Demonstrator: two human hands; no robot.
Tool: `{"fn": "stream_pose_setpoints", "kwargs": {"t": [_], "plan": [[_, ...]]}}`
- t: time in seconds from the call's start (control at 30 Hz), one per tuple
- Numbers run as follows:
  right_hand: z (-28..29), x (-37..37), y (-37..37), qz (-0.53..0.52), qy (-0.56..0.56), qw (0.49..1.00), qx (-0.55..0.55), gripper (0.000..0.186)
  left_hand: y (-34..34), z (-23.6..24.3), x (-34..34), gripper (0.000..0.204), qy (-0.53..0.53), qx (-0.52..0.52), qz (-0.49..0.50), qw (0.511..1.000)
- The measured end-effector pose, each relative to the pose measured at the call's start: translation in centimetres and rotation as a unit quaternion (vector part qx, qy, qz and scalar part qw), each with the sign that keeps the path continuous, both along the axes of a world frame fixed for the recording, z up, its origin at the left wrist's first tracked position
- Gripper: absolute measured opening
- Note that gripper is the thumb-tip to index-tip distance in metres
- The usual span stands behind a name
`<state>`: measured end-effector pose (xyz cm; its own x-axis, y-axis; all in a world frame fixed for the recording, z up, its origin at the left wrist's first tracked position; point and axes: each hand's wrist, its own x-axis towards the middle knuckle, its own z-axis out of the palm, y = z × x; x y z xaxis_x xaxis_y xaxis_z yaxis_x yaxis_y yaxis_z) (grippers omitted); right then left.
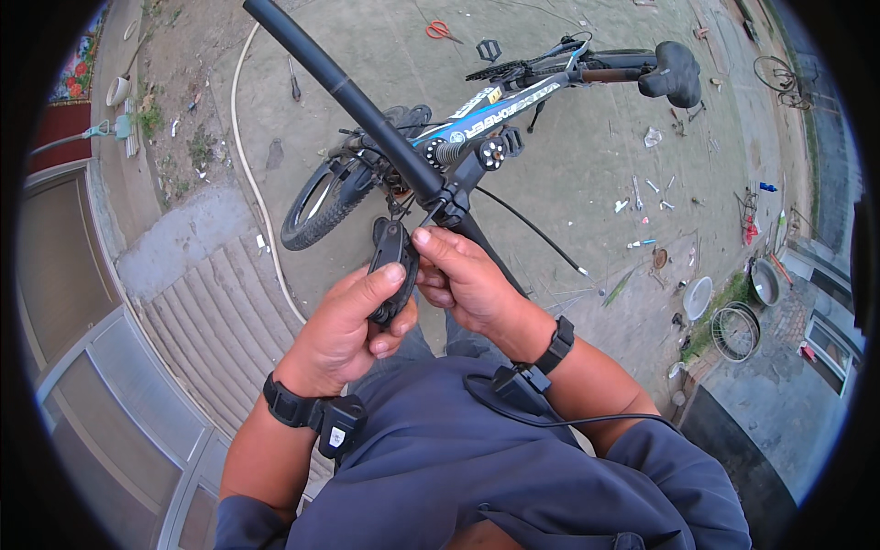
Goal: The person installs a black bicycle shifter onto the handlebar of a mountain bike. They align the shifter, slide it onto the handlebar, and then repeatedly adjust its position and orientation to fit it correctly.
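Note:
My left hand (341,319) is closed around a black folding multi-tool (394,259), thumb along its side. A slim metal key (429,215) sticks out near its top, towards the stem clamp (451,203); whether its tip sits in a bolt I cannot tell. Thumb and fingers of my right hand (472,282) pinch together at the tool's upper right side, just below the clamp. The clamp holds the black handlebar (346,93), which runs up to the left and down behind my right hand. Beyond it lies the bicycle frame (513,108), white and blue.
The front wheel (325,203) is left of the stem, the saddle (674,75) far right. A loose black cable (536,231) hangs right of my hand. Red-handled scissors (442,31), a screwdriver (293,81) and scattered small parts lie on the ground. A pale hose (236,119) curves past steps (220,321).

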<state>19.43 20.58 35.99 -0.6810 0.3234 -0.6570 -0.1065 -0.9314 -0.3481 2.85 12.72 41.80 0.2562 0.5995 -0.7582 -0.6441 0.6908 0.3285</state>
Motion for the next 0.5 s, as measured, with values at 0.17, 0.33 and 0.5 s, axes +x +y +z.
{"fn": "stream_pose_setpoints", "kwargs": {"t": [0.17, 0.33, 0.5], "plan": [[-0.05, 0.09, 0.13, 0.000, 0.010, 1.000, -0.001, 0.030, 0.29, 0.35, -0.19, 0.043, 0.043, 0.017, -0.041, 0.998], [-0.25, 0.07, 0.15, 0.000, 0.024, 1.000, 0.000, 0.032, 0.48, 0.72, -0.03, 0.038, 0.104, 0.025, -0.074, 0.992], [-0.20, -0.10, 0.02, -0.007, 0.029, 1.000, -0.006, 0.029, 0.46, 0.63, 0.40, 0.037, 0.185, 0.052, -0.085, 0.978]]}}
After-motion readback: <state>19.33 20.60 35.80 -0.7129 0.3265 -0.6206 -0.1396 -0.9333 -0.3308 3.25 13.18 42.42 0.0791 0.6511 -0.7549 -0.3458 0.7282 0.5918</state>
